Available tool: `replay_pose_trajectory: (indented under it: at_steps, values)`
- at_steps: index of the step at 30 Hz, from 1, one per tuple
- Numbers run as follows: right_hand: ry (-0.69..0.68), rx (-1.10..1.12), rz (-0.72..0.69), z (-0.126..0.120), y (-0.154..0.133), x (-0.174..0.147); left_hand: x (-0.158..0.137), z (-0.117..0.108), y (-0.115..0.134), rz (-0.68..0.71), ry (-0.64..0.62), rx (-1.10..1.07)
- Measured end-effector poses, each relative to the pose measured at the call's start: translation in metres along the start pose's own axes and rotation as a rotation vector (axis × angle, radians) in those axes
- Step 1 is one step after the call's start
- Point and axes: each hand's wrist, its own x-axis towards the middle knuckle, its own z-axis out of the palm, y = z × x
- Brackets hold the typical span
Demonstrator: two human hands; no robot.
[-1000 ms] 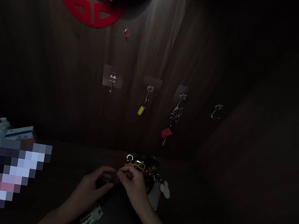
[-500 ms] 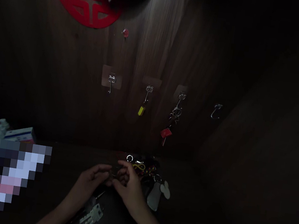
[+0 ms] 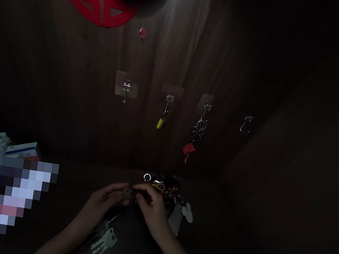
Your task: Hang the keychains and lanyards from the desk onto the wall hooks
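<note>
We see the left hand (image 3: 101,201) pinching a small brownish piece (image 3: 126,195), perhaps a key head, at the fingertips, presumably to keep its edge free towards the right hand (image 3: 153,209). That one curls just beside; whether it grips anything, we can't tell. Nearer us, keys (image 3: 103,243) lie on the dark worktop (image 3: 234,247); the keyring tangle (image 3: 165,189) sits behind, probably for easy reach.
</note>
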Motion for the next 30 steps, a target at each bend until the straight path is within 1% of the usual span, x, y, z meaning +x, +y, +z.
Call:
replay_pose_trajectory:
  at_steps: [6, 15, 18, 22, 25, 30]
  values:
    - [0.042, -0.115, -0.068, -0.002, -0.003, 0.001, -0.001, 0.001, -0.002, 0.001, 0.013, -0.023]
    - [-0.027, -0.205, -0.143, 0.003, 0.0, -0.002, -0.003, 0.005, 0.004, -0.035, 0.051, -0.11]
    - [-0.049, -0.198, -0.127, 0.006, 0.003, -0.002, -0.004, 0.005, 0.005, -0.027, 0.041, -0.108]
    - [-0.069, -0.141, -0.069, 0.009, 0.007, -0.002, -0.005, 0.005, 0.003, -0.021, 0.004, -0.084]
    - [-0.079, -0.113, -0.046, 0.01, 0.005, -0.003, -0.004, 0.005, 0.001, -0.006, 0.001, -0.092]
    - [-0.103, -0.144, -0.038, 0.01, 0.0, -0.006, -0.003, 0.004, 0.002, 0.026, -0.011, -0.104]
